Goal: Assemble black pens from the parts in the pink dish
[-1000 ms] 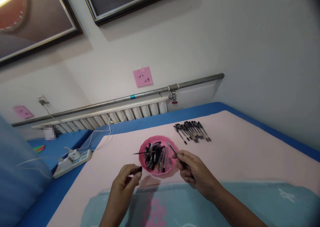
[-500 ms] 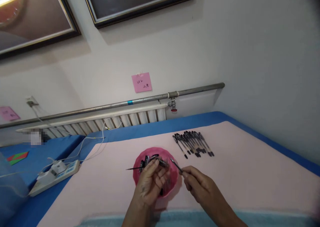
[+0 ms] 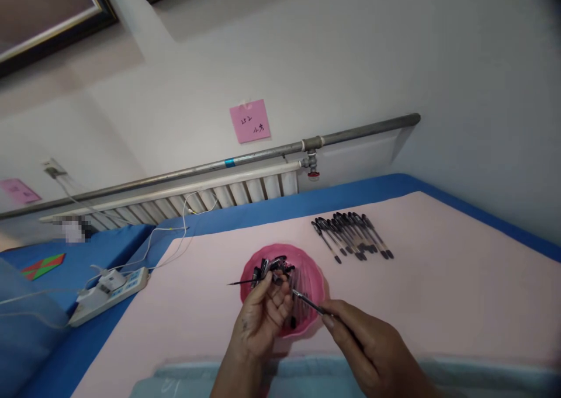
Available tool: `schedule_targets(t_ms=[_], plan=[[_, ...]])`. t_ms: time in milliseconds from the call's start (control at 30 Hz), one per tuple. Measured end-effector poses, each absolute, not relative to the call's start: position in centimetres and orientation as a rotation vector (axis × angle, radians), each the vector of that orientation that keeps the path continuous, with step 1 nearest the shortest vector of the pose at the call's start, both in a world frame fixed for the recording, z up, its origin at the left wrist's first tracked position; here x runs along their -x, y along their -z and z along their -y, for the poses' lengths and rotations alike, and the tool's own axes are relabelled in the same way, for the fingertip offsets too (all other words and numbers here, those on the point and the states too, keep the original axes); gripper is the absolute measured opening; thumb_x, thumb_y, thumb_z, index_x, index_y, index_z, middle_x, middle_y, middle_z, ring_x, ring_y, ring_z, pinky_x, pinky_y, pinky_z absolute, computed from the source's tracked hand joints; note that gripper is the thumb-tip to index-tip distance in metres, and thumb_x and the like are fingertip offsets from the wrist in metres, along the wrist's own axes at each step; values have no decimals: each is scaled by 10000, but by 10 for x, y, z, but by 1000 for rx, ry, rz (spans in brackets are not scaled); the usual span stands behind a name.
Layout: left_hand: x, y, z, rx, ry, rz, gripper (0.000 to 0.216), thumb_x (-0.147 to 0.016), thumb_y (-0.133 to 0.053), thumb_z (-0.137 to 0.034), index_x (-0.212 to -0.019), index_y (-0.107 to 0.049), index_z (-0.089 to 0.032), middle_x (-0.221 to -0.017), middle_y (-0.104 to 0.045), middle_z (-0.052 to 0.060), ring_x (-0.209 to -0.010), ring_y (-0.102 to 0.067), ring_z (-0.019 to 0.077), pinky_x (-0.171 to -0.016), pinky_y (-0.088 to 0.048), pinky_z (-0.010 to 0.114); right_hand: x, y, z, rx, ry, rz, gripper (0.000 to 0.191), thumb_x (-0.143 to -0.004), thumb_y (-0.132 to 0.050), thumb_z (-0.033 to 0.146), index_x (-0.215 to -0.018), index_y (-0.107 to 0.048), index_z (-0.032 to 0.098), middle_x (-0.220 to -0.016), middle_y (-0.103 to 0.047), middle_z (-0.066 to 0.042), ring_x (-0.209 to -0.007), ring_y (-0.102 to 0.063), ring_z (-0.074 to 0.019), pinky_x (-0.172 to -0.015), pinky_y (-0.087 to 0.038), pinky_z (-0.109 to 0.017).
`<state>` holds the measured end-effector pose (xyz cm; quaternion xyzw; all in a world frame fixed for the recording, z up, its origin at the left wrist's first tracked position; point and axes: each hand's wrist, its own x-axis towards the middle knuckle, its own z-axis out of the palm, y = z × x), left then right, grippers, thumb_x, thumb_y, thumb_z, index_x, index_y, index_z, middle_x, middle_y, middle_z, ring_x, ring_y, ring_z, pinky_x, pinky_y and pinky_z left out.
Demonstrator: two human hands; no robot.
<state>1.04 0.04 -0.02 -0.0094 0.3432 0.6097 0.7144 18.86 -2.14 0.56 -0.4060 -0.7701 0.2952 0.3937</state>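
My left hand [image 3: 263, 316] is palm up over the pink bowl [image 3: 322, 281], thumb and fingers closed on a small dark piece that looks like a pen cap [image 3: 277, 279], mostly covered by the fingers. My right hand [image 3: 372, 339] grips a dark pen [image 3: 310, 302] with a silvery tip pointing left, close to my left fingertips. Black pen caps [image 3: 267, 266] and clear tubes [image 3: 302, 290] lie in the bowl. A thin dark refill [image 3: 241, 282] sticks out over the bowl's left rim. Behind the bowl to the right, several capped pens [image 3: 350, 234] lie in a row.
A pale pink sheet [image 3: 438, 293] covers the blue table [image 3: 377, 186]. At left sits a power strip [image 3: 127, 290] with plugs and white cables. A radiator [image 3: 241, 191] and a pipe [image 3: 368, 131] run along the wall. Light blue cloth [image 3: 197, 377] lies at the near edge.
The view has tilted down, so the scene sits higher. The pen in my right hand has come nearer to my left fingers. The dark piece in my left hand has turned and shows less.
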Motion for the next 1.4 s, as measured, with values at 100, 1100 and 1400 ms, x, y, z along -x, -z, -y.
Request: schedule_targets(t_ms=[100, 1100, 1400], plan=[[-10, 0, 0, 11, -1311, -734, 189, -874, -474, -146, -860, -636, -48, -678, -700, 66, -556, -651, 108, -530, -532, 194, -188, -3, 23, 995, -692, 1972, 203, -905, -382, 253, -904, -580, 206, -755, -666, -42, -640, -622, -154, -588, -483, -233], [-17, 3, 6, -389, -1414, -759, 161, -741, -667, -182, -894, -625, -161, -833, -714, 60, -726, -670, 167, -687, -534, 309, -185, 1, 18, 1208, -776, 1929, 252, -886, -374, 328, -832, -593, 217, -570, -583, 8, -495, -548, -143, -453, -403, -220], [-19, 0, 6, -416, -1384, -824, 173, -708, -699, -195, -861, -634, -147, -791, -703, 55, -694, -666, 164, -663, -539, 306, -183, -1, 18, 1231, -872, 1881, 257, -868, -386, 345, -770, -585, 215, -513, -477, 46, -453, -472, -126, -460, -372, -218]])
